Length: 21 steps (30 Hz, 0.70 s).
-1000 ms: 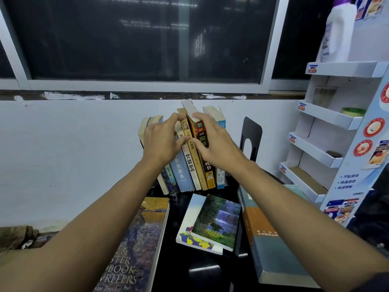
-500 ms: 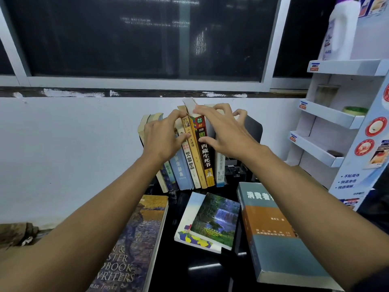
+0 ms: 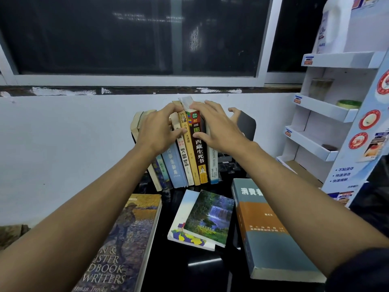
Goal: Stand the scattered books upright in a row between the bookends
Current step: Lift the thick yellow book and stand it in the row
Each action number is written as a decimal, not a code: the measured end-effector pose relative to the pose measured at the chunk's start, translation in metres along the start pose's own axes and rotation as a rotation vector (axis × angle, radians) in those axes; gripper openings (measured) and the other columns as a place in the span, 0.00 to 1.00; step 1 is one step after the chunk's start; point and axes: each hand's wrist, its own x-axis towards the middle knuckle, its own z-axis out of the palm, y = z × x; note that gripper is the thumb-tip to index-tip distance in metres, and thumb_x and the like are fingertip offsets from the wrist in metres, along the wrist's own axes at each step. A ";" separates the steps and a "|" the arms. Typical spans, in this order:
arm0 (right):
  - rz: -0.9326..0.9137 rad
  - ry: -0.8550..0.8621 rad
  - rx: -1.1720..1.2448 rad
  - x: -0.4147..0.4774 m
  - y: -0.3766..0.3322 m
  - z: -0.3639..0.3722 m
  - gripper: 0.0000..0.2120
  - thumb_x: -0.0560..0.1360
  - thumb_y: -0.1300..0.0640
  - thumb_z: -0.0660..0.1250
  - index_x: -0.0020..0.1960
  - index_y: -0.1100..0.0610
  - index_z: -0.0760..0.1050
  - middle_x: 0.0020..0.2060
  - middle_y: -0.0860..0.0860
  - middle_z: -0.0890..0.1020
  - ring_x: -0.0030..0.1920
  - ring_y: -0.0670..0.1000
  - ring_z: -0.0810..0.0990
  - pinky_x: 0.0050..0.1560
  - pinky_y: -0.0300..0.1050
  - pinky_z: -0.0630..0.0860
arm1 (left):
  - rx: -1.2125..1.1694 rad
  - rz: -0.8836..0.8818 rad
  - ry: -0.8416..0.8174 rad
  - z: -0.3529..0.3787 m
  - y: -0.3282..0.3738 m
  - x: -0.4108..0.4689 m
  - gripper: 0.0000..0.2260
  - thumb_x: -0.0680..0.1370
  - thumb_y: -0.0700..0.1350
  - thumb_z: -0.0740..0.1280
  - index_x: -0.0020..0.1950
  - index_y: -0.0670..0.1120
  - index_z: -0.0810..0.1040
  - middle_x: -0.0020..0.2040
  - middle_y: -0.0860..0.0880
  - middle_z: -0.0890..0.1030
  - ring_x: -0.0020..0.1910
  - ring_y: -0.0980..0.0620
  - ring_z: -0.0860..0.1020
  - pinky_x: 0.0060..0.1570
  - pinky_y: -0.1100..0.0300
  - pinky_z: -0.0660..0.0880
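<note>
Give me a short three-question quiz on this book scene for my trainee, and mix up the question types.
1. True or false: the left hand and the right hand are both on the row of upright books.
2. The waterfall book lies partly on: A) a white book; B) a tray; C) a laptop.
3. How many books lie flat on the table, outside the row?

Key: 1 true; 2 A; 3 four.
</note>
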 end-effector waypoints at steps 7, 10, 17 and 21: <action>0.035 -0.001 0.010 0.000 0.005 -0.001 0.33 0.76 0.46 0.73 0.76 0.43 0.60 0.77 0.43 0.65 0.80 0.47 0.53 0.72 0.66 0.45 | -0.019 0.011 0.008 -0.001 0.006 -0.003 0.23 0.72 0.52 0.78 0.64 0.58 0.75 0.57 0.51 0.85 0.54 0.51 0.84 0.57 0.45 0.79; 0.029 -0.016 0.012 0.002 0.002 -0.002 0.33 0.76 0.47 0.73 0.75 0.43 0.61 0.76 0.44 0.66 0.79 0.46 0.53 0.71 0.65 0.46 | 0.016 0.019 0.005 0.001 0.006 -0.002 0.23 0.72 0.52 0.78 0.63 0.58 0.74 0.55 0.51 0.86 0.54 0.50 0.84 0.57 0.44 0.79; 0.006 -0.077 0.011 0.008 -0.004 -0.005 0.32 0.76 0.49 0.73 0.74 0.44 0.61 0.75 0.44 0.67 0.79 0.46 0.53 0.71 0.66 0.45 | 0.074 0.006 0.006 0.002 0.004 -0.004 0.22 0.73 0.53 0.76 0.63 0.60 0.71 0.54 0.51 0.85 0.55 0.48 0.83 0.57 0.42 0.77; -0.022 -0.150 -0.016 0.005 -0.003 -0.015 0.36 0.76 0.47 0.72 0.78 0.45 0.57 0.79 0.45 0.60 0.80 0.49 0.50 0.72 0.68 0.46 | 0.125 -0.024 -0.039 -0.003 0.007 -0.005 0.22 0.76 0.53 0.73 0.68 0.61 0.70 0.56 0.54 0.84 0.63 0.48 0.79 0.66 0.39 0.68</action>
